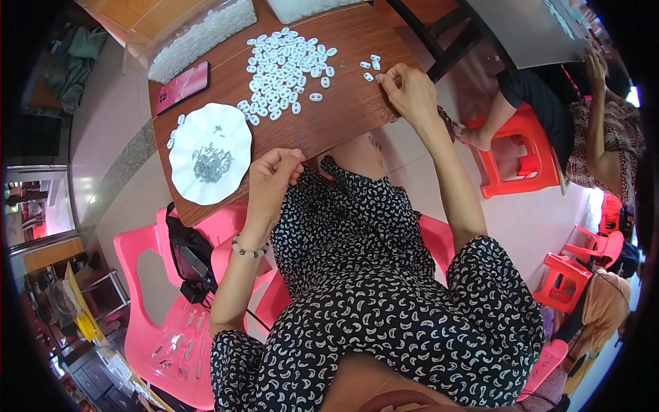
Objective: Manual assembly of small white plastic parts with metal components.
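Note:
My left hand (272, 180) hovers at the near edge of the brown wooden table (343, 117), fingers pinched together on something too small to make out. My right hand (406, 89) rests on the table's right part, fingertips closed beside a few small white plastic pieces (371, 65). A large heap of the same white oval pieces (283, 72) lies in the table's middle. A white scalloped plate (210, 152) at the left holds a pile of small grey metal parts (211, 162).
A red phone (181, 87) lies at the table's far left. Clear bags of white pieces (199, 38) sit at the back. A pink plastic chair (165, 309) stands at my left, red stools (525, 154) at the right, where another person (604, 130) sits.

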Motion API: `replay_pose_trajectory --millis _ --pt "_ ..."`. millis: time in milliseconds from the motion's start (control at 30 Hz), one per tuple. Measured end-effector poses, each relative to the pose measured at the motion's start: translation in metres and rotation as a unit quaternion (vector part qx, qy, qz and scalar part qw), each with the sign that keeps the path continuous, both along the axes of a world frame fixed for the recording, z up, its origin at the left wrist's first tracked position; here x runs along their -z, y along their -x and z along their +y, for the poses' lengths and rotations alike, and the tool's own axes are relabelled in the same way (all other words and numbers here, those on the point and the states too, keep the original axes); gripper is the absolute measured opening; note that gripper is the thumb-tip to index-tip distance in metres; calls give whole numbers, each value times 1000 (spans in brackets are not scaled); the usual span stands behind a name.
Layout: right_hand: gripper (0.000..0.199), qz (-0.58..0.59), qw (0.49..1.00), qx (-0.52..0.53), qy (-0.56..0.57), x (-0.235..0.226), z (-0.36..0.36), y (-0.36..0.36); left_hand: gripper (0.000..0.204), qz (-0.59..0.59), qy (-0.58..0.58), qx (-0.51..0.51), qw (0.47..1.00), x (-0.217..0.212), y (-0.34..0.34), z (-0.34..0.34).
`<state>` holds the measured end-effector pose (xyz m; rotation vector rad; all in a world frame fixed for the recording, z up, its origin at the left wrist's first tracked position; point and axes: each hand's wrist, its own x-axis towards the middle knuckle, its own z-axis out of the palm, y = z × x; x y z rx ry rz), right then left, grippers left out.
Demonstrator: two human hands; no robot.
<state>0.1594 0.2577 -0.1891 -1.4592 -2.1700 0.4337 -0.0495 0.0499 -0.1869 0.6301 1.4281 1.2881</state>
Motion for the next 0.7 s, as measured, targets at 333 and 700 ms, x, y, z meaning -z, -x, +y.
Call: replay_pose_trajectory --millis 333,700 --pt "14 82 981 -165 -61 5 -14 47 19 -28 1 0 1000 10 13 -1" --pt "14 38 956 -257 -139 12 21 77 21 -74 37 35 996 9 23 4"
